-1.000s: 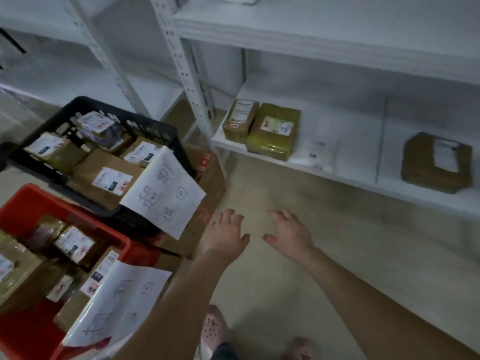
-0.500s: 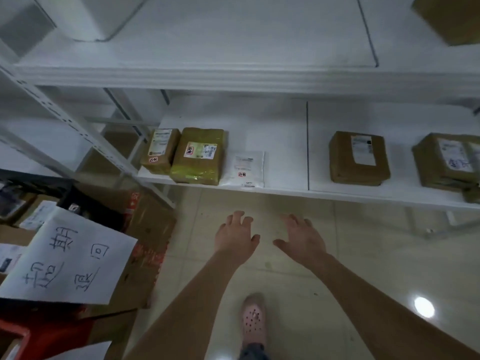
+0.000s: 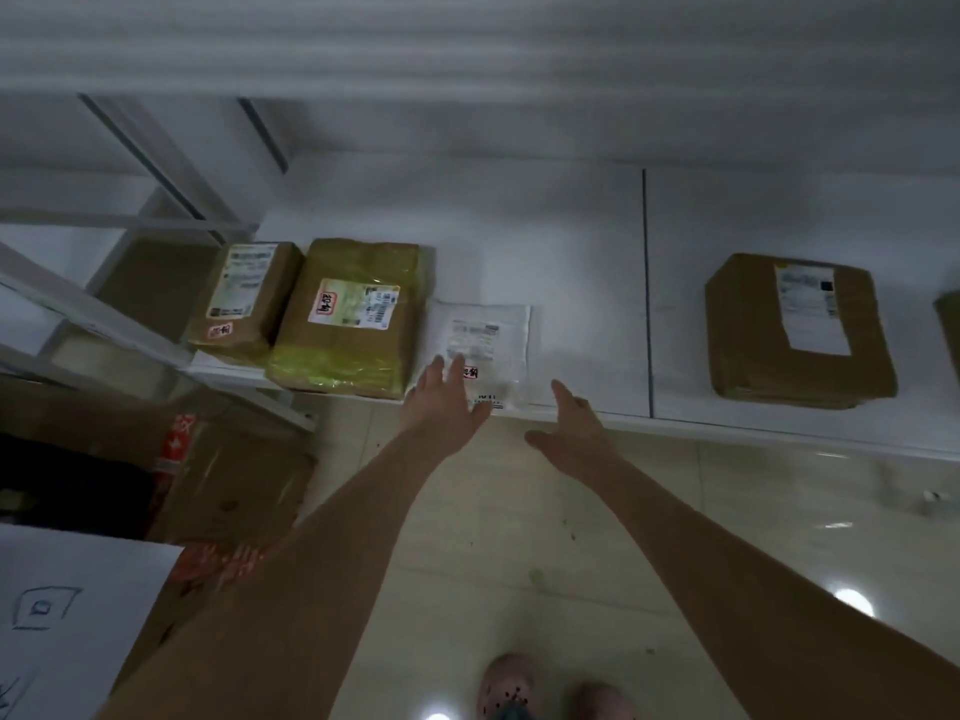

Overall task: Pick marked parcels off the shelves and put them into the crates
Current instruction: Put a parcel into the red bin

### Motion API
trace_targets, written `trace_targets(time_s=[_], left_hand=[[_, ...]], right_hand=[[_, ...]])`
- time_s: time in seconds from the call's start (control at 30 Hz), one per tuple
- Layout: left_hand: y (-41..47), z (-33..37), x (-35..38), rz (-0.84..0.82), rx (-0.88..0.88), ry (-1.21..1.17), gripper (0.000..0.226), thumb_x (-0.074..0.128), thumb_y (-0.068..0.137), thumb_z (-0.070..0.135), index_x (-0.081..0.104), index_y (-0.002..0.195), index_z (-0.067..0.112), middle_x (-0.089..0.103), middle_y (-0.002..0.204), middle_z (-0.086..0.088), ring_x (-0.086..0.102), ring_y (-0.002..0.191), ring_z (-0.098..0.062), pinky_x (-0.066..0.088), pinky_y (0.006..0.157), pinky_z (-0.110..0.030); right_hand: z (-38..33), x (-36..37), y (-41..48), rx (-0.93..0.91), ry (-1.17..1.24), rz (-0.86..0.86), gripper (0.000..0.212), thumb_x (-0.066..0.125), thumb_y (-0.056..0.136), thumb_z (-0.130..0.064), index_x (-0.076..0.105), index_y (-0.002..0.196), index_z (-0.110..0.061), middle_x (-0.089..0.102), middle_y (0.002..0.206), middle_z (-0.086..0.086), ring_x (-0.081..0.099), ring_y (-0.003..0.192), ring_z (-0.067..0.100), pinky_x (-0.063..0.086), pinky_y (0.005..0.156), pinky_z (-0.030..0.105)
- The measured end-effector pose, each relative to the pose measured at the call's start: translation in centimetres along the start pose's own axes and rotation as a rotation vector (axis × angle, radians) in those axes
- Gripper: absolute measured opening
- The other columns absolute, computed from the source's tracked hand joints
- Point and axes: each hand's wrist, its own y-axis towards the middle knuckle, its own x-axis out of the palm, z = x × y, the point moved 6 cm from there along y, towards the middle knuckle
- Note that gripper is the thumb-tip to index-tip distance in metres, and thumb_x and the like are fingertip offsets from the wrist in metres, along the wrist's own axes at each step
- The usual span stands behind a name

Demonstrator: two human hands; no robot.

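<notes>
Both hands have reached up from over the floor to the front edge of the shelf (image 3: 587,283). The left hand (image 3: 447,405) is open, with its fingers straight and spread. Its fingertips lie over the near left corner of the white parcel (image 3: 493,337), but I cannot tell if they touch it. The right hand (image 3: 574,426) is open too and holds nothing. One of its fingers points at the shelf edge just beside the parcel's right side.

The white parcel is flat and lies at the front of the shelf, with a small red mark (image 3: 470,373) by the left fingers. Just to its left sits a green parcel (image 3: 348,324) with a red mark on its label. Next to that is a small brown parcel (image 3: 244,298), also marked. Well off to the right on the same shelf sits a brown box (image 3: 795,330).

Down on the floor (image 3: 519,537), a cardboard box (image 3: 234,485) stands at the left, with a white paper sign (image 3: 67,615) in the near corner.
</notes>
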Motion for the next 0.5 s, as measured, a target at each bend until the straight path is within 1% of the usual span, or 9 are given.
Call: trace_targets(time_s=[0.03,0.1,0.17,0.23,0.3,0.37,0.43,0.47,0.5], left_hand=[[1.4,-0.1,0.4,0.007,-0.01,0.011,0.079,0.051,0.094,0.046,0.008,0.153,0.016,0.005,0.159,-0.013,0.017,0.145,-0.031,0.026,0.112,-0.042],[4.0,-0.5,1.3,0.009,-0.058,-0.002,0.082,0.053,0.092,0.047,0.007,0.152,0.017,0.006,0.158,-0.016,0.018,0.144,-0.034,0.028,0.112,-0.045],[6.0,-1.0,2.2,0.008,-0.12,-0.068,0.08,0.056,0.088,0.052,0.015,0.149,0.022,0.017,0.152,-0.016,0.023,0.14,-0.035,0.031,0.11,-0.047],[6.8,-0.6,3.2,0.003,-0.116,-0.121,0.069,0.056,0.086,0.05,0.026,0.143,0.027,0.03,0.146,-0.012,0.03,0.136,-0.033,0.033,0.107,-0.049],[6.1,0.8,4.3,0.002,-0.054,-0.11,0.058,0.051,0.089,0.044,0.032,0.142,0.029,0.036,0.144,-0.009,0.036,0.131,-0.032,0.035,0.105,-0.047],[4.6,2.4,4.9,0.016,0.022,-0.1,0.051,0.046,0.093,0.037,0.035,0.142,0.029,0.039,0.139,-0.009,0.042,0.125,-0.033,0.039,0.1,-0.046],[3.6,3.2,5.0,-0.004,0.039,-0.227,0.048,0.044,0.096,0.03,0.035,0.143,0.026,0.041,0.135,-0.011,0.046,0.119,-0.033,0.043,0.098,-0.046],[3.3,3.4,5.0,-0.016,0.033,-0.314,0.047,0.044,0.096,0.027,0.036,0.143,0.025,0.044,0.132,-0.012,0.05,0.116,-0.033,0.044,0.097,-0.045],[2.9,3.6,4.9,-0.028,0.028,-0.391,0.047,0.044,0.097,0.025,0.036,0.144,0.025,0.045,0.13,-0.013,0.052,0.114,-0.033,0.045,0.097,-0.043]], right_hand=[[0.0,0.0,1.3,-0.01,0.023,0.004,0.084,0.062,0.092,-0.027,0.007,0.154,-0.017,0.018,0.158,0.013,0.029,0.141,0.03,0.029,0.11,0.037],[-0.3,0.0,3.5,-0.05,0.049,0.034,0.084,0.062,0.092,-0.027,0.006,0.154,-0.015,0.02,0.157,0.013,0.028,0.141,0.029,0.028,0.11,0.036],[-0.4,-0.2,5.2,-0.067,0.105,0.05,0.083,0.061,0.092,-0.027,0.008,0.154,-0.015,0.021,0.157,0.012,0.029,0.141,0.027,0.029,0.108,0.034],[0.0,-0.3,6.2,-0.045,0.183,0.059,0.079,0.061,0.092,-0.026,0.013,0.154,-0.016,0.027,0.156,0.01,0.034,0.138,0.026,0.032,0.106,0.033],[0.9,-0.7,6.6,0.014,0.262,0.088,0.073,0.061,0.091,-0.026,0.021,0.151,-0.018,0.039,0.149,0.01,0.046,0.128,0.026,0.039,0.1,0.035],[2.2,-1.3,6.2,0.117,0.313,0.141,0.071,0.06,0.089,-0.026,0.024,0.15,-0.019,0.047,0.143,0.01,0.053,0.121,0.027,0.047,0.097,0.039],[3.7,-2.0,5.5,0.206,0.389,0.189,0.066,0.062,0.087,-0.021,0.031,0.145,-0.018,0.056,0.131,0.008,0.061,0.105,0.027,0.052,0.085,0.036],[4.3,-2.3,5.0,0.248,0.443,0.201,0.065,0.065,0.085,-0.017,0.035,0.143,-0.015,0.058,0.127,0.009,0.061,0.1,0.026,0.052,0.079,0.033],[4.8,-2.7,4.4,0.279,0.502,0.204,0.061,0.067,0.083,-0.013,0.041,0.139,-0.011,0.06,0.125,0.01,0.062,0.1,0.027,0.051,0.078,0.032]])
